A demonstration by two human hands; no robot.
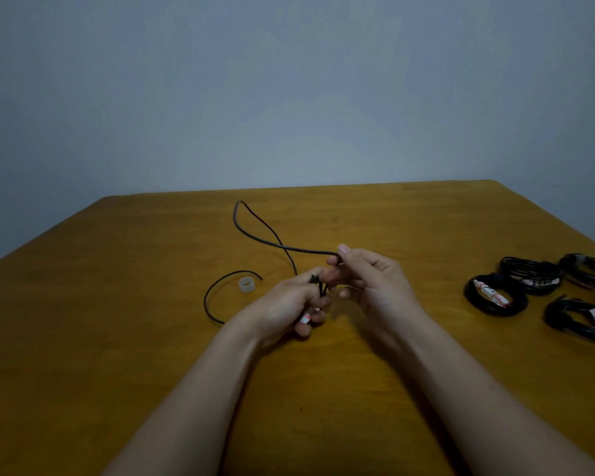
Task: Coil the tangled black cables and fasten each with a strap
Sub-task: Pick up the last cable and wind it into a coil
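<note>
A thin black cable [255,235] lies loose on the wooden table [117,338], looping toward the far edge and curving back to the left. My left hand [289,304] grips a bunch of this cable, and a white-and-red tag shows under its fingers. My right hand [368,280] pinches the same cable between thumb and forefinger, just right of the left hand. A small roll of translucent tape [246,285] stands on the table left of my hands.
Several coiled black cables [495,297] with white-and-red labels lie at the right edge of the table. A plain grey wall rises behind the far edge.
</note>
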